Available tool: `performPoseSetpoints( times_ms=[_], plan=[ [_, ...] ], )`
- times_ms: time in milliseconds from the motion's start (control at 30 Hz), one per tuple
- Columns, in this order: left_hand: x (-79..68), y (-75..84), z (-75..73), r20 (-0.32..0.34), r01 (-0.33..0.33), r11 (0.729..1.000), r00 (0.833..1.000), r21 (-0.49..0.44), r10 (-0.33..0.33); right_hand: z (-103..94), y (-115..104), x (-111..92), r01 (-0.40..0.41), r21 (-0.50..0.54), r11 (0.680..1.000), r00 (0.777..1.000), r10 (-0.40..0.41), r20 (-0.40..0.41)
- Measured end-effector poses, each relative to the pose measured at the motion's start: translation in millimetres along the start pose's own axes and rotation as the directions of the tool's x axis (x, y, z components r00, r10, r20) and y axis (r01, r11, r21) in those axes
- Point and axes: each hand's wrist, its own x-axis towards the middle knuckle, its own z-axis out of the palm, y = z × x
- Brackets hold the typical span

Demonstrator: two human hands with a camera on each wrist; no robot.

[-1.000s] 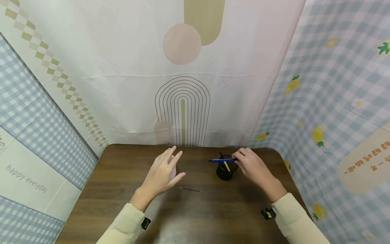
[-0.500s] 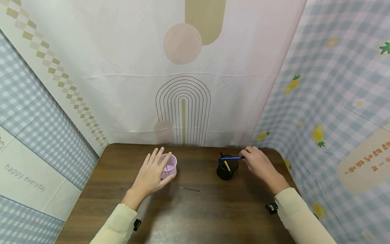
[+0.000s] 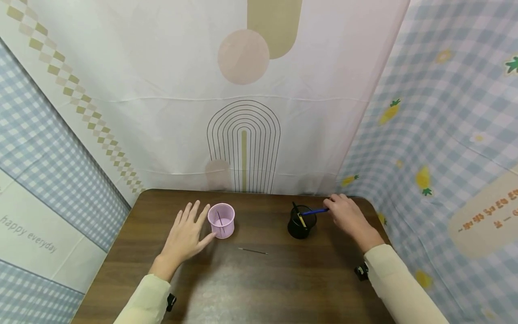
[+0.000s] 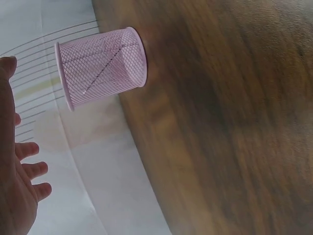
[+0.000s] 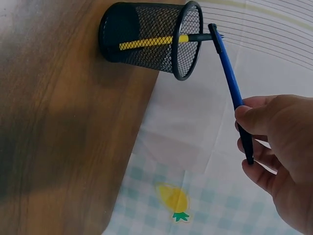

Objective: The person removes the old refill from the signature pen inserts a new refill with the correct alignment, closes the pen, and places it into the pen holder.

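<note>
My right hand [image 3: 350, 219] pinches a blue pen [image 5: 231, 78] by its dark end, between thumb and fingers. The pen's other end reaches over the mouth of a black mesh pen holder [image 3: 298, 231]. Inside that holder leans a yellow-and-black pen [image 5: 151, 43], its dark end sticking out past the rim. My left hand [image 3: 182, 236] hovers with spread fingers left of a pink mesh pen holder [image 4: 102, 68], apart from it in the left wrist view. A thin dark stick [image 3: 219, 218] leans inside the pink holder.
One thin dark rod, like a pen refill [image 3: 253, 251], lies on the brown wooden table [image 3: 275, 288] between the two holders. Behind the table hangs a pale patterned cloth [image 3: 315, 126]. A checked cloth [image 3: 429, 135] with pineapples hangs at the right.
My left hand has drawn back left and down from the pink holder, uncovering it. My right hand has shifted right with the blue pen, whose free end now tips lower toward the black holder.
</note>
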Motion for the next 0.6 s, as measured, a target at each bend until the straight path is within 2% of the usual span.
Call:
performPoseSetpoints(
  times_ms=[200,600],
  plan=[
    [-5.4,-3.5,4.1,0.022,0.025,1.000,0.999,-0.006,-0.024,8.7,-1,8,-0.002,-0.032,0.999,0.997,0.005,0.082],
    [-19.1,-8.5,15.2,0.109,0.063,0.998,0.992,0.008,-0.063,21.3,-13,24,0.052,-0.111,0.992,0.988,-0.035,0.153]
  ],
)
